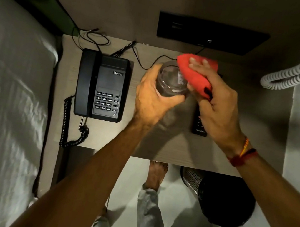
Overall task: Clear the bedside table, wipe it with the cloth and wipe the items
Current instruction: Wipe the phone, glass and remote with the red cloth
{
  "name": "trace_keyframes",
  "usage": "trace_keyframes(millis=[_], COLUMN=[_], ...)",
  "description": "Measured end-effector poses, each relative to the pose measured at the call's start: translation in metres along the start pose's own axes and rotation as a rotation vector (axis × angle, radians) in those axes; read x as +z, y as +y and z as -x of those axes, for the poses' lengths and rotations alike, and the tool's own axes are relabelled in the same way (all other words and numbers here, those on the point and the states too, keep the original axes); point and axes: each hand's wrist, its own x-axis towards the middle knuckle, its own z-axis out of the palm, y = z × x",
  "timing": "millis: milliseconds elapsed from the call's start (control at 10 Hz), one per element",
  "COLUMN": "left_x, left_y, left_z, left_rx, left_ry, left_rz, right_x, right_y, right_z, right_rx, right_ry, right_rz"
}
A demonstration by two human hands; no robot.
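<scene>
My left hand (152,98) grips a clear glass jar or tumbler (170,80) from its left side and holds it above the middle of the bedside table (169,149). Pressed against the glass's right side is a red cloth (194,71), bunched in my right hand (218,106). A black desk phone (101,85) sits on the table's left part with its handset in the cradle. A black remote (200,124) lies on the table under my right hand, mostly hidden by it.
A bed with white sheets (8,102) borders the table on the left. Thin black cables (98,39) run along the table's back edge below a black wall panel (211,34). A dark mesh waste bin (220,197) stands on the floor at the front right. A white coiled cord (295,74) hangs at the right.
</scene>
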Motion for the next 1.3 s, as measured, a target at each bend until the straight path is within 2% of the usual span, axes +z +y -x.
trace_keyframes(millis=[100,200,300,400,500,600,700,800,900,1000,1100,1200,1300], left_x=[-0.005,-0.006,-0.015,-0.016,-0.014,-0.004,0.007,0.002,-0.004,0.0,0.009,0.008,0.0], left_y=[-0.001,-0.007,-0.034,-0.04,-0.043,-0.041,-0.041,-0.041,-0.041,-0.041,-0.044,-0.048,-0.049], left_z=[0.003,0.005,-0.018,-0.021,-0.026,-0.023,-0.014,-0.012,-0.02,-0.022,-0.016,-0.015,-0.023], left_rx=[0.038,0.014,-0.222,-0.23,-0.335,-0.392,-0.418,-0.442,-0.433,-0.398,-0.418,-0.45,-0.469], left_ry=[-0.009,-0.035,-0.031,-0.093,-0.235,-0.316,-0.363,-0.333,-0.348,-0.375,-0.429,-0.433,-0.338], left_rz=[-0.013,-0.01,0.155,0.259,0.675,0.784,0.813,0.867,0.972,1.015,1.001,1.01,0.932], right_x=[0.01,0.01,-0.002,-0.004,0.002,0.012,0.028,0.029,0.021,0.021,0.026,0.03,0.03], right_y=[-0.016,-0.019,-0.01,-0.007,-0.013,-0.023,-0.043,-0.041,-0.025,-0.021,-0.023,-0.02,-0.003], right_z=[-0.012,-0.006,0.008,0.019,0.019,0.009,0.006,0.02,0.049,0.054,0.03,0.024,0.042], right_rx=[-0.118,-0.337,-0.364,-0.136,0.242,0.266,0.085,-0.124,-0.252,-0.046,0.294,0.242,-0.058], right_ry=[-0.079,-0.154,-0.193,-0.118,0.165,0.282,0.154,0.033,-0.088,0.0,0.169,0.136,0.014], right_rz=[0.1,0.201,0.094,-0.212,-0.654,-0.635,-0.282,0.042,0.133,-0.129,-0.521,-0.331,-0.016])
